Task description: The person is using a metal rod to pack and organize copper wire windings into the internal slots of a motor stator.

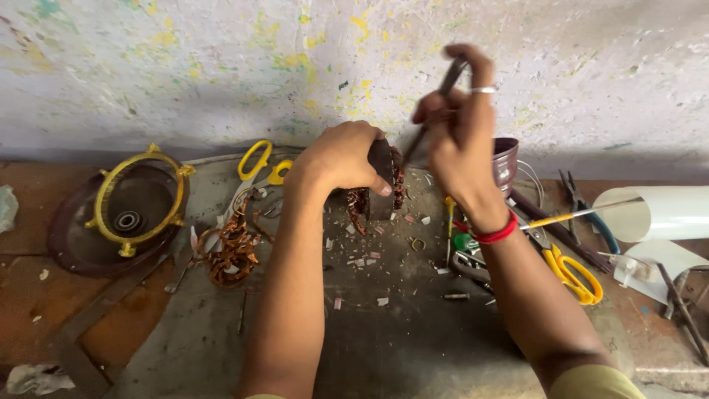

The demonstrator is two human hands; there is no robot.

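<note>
head view looks down on a grimy dark surface (399, 347) set against a stained, paint-flecked wall (221, 66). the left hand (341, 157) has its grip closed over the top of a dark motor stator (380, 185), standing on edge near the middle of the surface, with reddish copper winding (360, 203) showing at its lower left side and along its right edge. the right hand (458, 137), with a ring on one finger and a red band (496, 233) at the wrist, is raised just right of the stator, its grip closed round a thin dark metal tool (436, 107) that slants down so the tip meets the stator's upper right edge. small pale scraps (369, 258) lie scattered on the surface below the stator. to the left lies a tangled coil of removed copper wire (233, 251), and beyond it a pair of yellow-handled scissors (258, 162). at far left a round dark housing with a yellow ring frame (136, 199) rests on the brown floor-like area. behind the right hand stands a dark maroon cup (506, 159). to the right are a second pair of yellow-handled scissors (572, 273), a yellow-handled screwdriver (583, 214), pliers (576, 192) and a rolled white sheet (657, 210).
</note>
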